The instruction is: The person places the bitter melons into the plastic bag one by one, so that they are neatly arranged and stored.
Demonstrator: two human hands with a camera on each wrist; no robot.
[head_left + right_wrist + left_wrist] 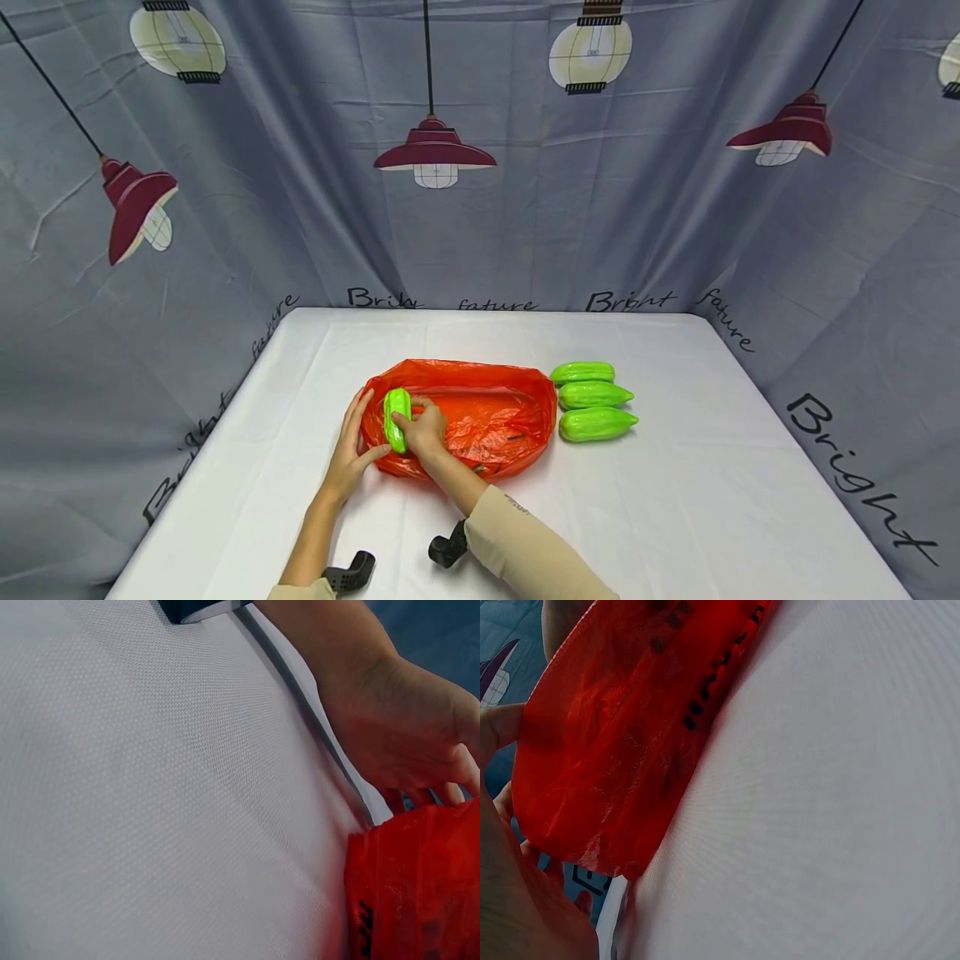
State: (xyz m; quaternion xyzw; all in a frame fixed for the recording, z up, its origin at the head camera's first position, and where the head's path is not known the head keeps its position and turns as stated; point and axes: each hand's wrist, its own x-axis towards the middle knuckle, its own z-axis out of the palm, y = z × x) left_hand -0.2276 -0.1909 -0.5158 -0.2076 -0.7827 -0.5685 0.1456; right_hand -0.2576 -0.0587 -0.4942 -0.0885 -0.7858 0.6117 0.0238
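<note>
In the head view, a long, ridged, bright-green vegetable is pinched between the thumb and fingers of my right hand. It stands lengthwise over the left end of an open red plastic bag. My left hand rests along the bag's left side, fingers extended and thumb spread toward the near rim. Both wrist views show the bag's outer wall with black print. My left hand also appears in the right wrist view, its fingertips partly behind the bag.
Three similar green vegetables lie in a column just right of the bag, pointed ends mostly to the right. A white cloth covers the table. Grey curtains printed with lamps enclose its back and sides.
</note>
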